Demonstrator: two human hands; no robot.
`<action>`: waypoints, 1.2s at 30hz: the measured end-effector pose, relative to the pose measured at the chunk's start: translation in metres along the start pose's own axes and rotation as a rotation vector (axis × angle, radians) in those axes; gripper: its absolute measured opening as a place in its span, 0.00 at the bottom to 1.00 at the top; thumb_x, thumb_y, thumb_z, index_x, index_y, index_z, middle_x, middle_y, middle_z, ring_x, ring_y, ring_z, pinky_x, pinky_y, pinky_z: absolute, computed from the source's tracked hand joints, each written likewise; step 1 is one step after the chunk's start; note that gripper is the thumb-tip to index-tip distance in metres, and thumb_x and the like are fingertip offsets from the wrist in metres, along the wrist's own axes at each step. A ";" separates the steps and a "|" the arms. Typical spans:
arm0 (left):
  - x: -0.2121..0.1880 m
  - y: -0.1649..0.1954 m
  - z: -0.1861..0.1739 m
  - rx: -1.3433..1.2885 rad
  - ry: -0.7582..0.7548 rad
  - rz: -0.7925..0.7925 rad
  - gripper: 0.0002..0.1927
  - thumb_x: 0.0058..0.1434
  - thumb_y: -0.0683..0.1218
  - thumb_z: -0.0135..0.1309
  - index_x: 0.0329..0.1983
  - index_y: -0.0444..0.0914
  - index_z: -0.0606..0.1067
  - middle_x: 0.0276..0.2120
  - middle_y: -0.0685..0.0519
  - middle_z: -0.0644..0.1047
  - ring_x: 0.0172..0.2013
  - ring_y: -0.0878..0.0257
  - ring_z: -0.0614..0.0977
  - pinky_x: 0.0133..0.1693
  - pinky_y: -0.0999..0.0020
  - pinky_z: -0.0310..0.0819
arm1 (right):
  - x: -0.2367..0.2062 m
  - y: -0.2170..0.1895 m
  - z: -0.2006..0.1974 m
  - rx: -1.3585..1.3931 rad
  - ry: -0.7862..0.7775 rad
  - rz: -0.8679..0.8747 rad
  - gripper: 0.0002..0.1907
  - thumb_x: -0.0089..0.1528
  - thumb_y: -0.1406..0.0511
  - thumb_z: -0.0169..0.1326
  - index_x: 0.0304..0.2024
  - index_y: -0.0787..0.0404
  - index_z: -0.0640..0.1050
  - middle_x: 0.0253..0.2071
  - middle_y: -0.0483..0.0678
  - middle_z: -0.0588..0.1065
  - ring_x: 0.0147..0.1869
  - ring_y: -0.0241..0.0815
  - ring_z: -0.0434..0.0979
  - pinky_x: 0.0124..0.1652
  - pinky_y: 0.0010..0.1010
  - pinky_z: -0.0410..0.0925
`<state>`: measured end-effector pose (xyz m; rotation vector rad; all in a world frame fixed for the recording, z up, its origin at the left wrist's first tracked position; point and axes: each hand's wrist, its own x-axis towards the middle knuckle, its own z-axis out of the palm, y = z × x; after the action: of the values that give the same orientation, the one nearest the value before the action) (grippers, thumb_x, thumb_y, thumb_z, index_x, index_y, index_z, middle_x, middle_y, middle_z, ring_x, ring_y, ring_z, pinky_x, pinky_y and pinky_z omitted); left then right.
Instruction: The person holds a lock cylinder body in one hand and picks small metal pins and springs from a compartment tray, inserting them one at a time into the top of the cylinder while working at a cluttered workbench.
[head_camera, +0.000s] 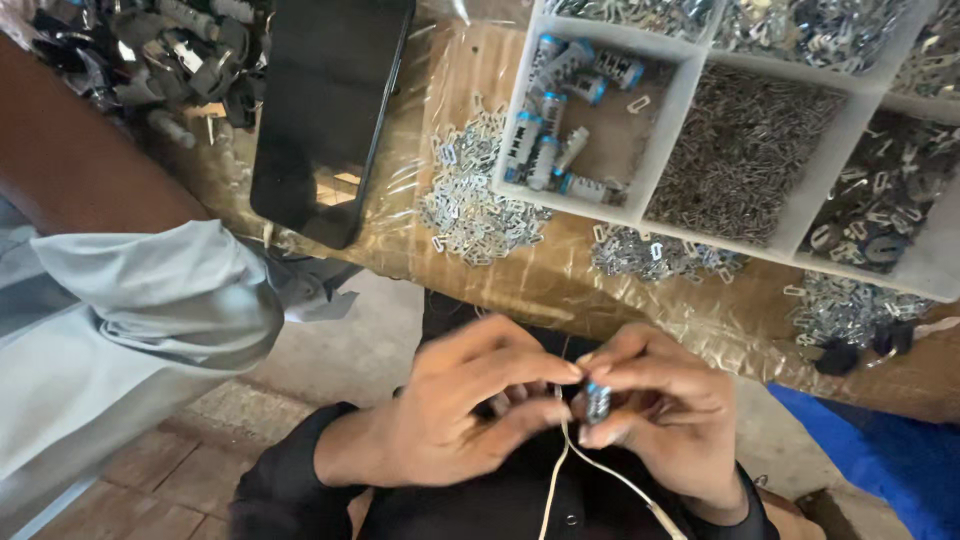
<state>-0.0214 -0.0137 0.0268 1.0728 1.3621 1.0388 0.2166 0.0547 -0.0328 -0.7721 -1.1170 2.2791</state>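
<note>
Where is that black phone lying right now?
The black phone lies at the upper left of the head view on the plastic-covered table, between a pile of dark parts and loose metal clips.

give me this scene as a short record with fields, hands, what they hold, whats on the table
left hand: fingertips meet the right hand's at the small cylinder
right hand: pinches a small blue-capped cylinder
white cord: trails down from the hands
white divided tray: more cylinders, small metal parts
table: loose metal clips, dark phone
</note>
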 end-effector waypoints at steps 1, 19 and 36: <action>0.001 -0.001 0.001 0.308 0.105 0.081 0.21 0.63 0.43 0.66 0.59 0.40 0.76 0.45 0.53 0.75 0.36 0.64 0.79 0.38 0.68 0.76 | 0.000 0.001 0.001 0.075 0.047 0.010 0.21 0.55 0.79 0.67 0.51 0.70 0.81 0.52 0.61 0.75 0.46 0.48 0.83 0.40 0.33 0.82; 0.008 -0.014 0.014 0.344 0.037 0.363 0.21 0.48 0.34 0.62 0.46 0.41 0.80 0.45 0.51 0.79 0.45 0.54 0.81 0.48 0.61 0.76 | -0.019 -0.008 -0.005 0.038 0.243 -0.126 0.21 0.61 0.78 0.65 0.56 0.68 0.78 0.56 0.62 0.73 0.48 0.47 0.83 0.46 0.33 0.80; 0.043 0.003 0.032 0.240 0.043 0.417 0.12 0.59 0.35 0.66 0.44 0.37 0.79 0.43 0.50 0.80 0.42 0.53 0.81 0.43 0.66 0.78 | -0.013 -0.020 -0.003 -0.175 0.229 -0.136 0.21 0.58 0.76 0.67 0.53 0.69 0.79 0.56 0.60 0.74 0.46 0.39 0.82 0.45 0.24 0.79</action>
<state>0.0092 0.0294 0.0183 1.5677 1.3519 1.2229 0.2308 0.0589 -0.0145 -0.9670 -1.2299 1.9450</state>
